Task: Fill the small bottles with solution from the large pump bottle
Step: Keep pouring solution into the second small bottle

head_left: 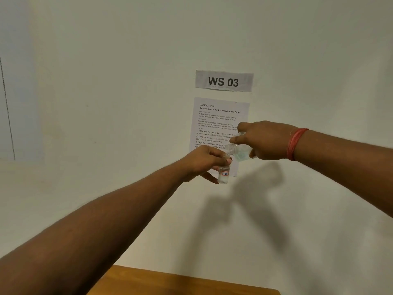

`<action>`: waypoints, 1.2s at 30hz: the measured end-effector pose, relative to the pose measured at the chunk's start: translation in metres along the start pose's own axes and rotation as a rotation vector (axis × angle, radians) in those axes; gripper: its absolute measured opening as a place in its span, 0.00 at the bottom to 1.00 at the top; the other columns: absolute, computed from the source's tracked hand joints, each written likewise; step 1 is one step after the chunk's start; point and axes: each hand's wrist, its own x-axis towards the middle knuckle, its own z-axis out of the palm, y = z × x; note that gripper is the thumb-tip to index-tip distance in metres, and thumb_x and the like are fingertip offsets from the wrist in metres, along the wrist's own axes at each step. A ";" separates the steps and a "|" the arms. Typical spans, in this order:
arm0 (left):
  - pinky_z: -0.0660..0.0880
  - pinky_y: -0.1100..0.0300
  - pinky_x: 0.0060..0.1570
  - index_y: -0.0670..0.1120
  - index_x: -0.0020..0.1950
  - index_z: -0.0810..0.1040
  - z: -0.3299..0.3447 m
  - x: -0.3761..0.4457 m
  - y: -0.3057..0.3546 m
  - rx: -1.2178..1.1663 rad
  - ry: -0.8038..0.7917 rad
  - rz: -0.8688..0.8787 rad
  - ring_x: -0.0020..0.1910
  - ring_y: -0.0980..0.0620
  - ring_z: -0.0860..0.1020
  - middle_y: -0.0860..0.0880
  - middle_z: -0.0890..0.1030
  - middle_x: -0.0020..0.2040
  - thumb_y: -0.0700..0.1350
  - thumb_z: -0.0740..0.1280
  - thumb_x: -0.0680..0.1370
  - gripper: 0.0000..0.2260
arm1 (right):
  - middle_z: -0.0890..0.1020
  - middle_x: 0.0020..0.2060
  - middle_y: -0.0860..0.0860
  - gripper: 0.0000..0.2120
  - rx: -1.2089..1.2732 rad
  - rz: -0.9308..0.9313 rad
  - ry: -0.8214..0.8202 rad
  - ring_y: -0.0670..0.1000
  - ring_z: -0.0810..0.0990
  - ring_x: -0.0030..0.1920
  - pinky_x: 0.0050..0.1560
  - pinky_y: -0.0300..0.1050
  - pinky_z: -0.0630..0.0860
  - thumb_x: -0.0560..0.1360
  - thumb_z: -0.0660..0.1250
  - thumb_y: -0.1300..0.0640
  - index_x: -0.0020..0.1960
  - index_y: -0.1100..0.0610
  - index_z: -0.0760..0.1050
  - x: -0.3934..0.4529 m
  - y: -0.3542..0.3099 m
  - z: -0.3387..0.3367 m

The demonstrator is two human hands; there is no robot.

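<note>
Clear plastic, thin-walled and see-through, makes up the small bottle [223,175], which hangs upright in mid-air in front of the wall, well above the counter [191,283], with a red-edged label reading something like "7B" on its side and what looks like a little liquid in its lower part. It should weigh next to nothing and be stiff enough to hold, though a hard squeeze would likely dent it or push liquid out, so the sensible hold is high at the neck, which is where the left hand [204,162] pinches it between thumb and fingers. Just above it, the large bottle [239,151] lies tipped nearly level, its uncapped threaded mouth right over the small opening; no pump head shows. This one is also clear plastic, part full, heavier and apt to slosh, and likely slick if wet. The right hand [262,141] is wrapped round its body, a red thread band [296,143] on the wrist. Whether liquid is flowing I cannot tell. Behind the hands a printed task sheet [219,124] and a "WS 03" sign [224,81] are stuck to the wall [106,103]
</note>
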 end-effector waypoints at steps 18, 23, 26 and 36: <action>0.84 0.40 0.49 0.40 0.59 0.84 0.002 0.000 -0.003 0.011 -0.006 0.002 0.54 0.46 0.84 0.44 0.85 0.55 0.41 0.71 0.79 0.10 | 0.71 0.64 0.52 0.32 -0.004 -0.014 -0.009 0.57 0.78 0.54 0.54 0.49 0.78 0.75 0.70 0.54 0.76 0.48 0.63 -0.001 -0.001 0.001; 0.84 0.40 0.49 0.40 0.58 0.84 0.002 0.000 -0.003 0.011 -0.007 0.006 0.55 0.46 0.84 0.44 0.85 0.55 0.41 0.71 0.79 0.10 | 0.71 0.64 0.52 0.32 -0.014 -0.015 -0.009 0.57 0.78 0.54 0.54 0.49 0.78 0.75 0.70 0.54 0.76 0.48 0.63 -0.001 -0.001 0.000; 0.84 0.39 0.50 0.40 0.60 0.83 0.002 0.000 -0.002 0.020 -0.001 0.005 0.56 0.45 0.84 0.44 0.85 0.56 0.41 0.71 0.79 0.10 | 0.71 0.64 0.53 0.32 -0.012 -0.015 -0.010 0.57 0.78 0.55 0.54 0.48 0.77 0.75 0.71 0.54 0.76 0.48 0.63 -0.001 -0.001 0.000; 0.85 0.43 0.48 0.41 0.61 0.83 0.003 -0.002 -0.003 0.020 0.005 0.005 0.54 0.47 0.84 0.44 0.85 0.56 0.41 0.71 0.79 0.11 | 0.71 0.64 0.53 0.32 -0.015 -0.012 -0.014 0.57 0.78 0.55 0.55 0.48 0.77 0.75 0.70 0.53 0.76 0.48 0.62 -0.003 -0.002 -0.001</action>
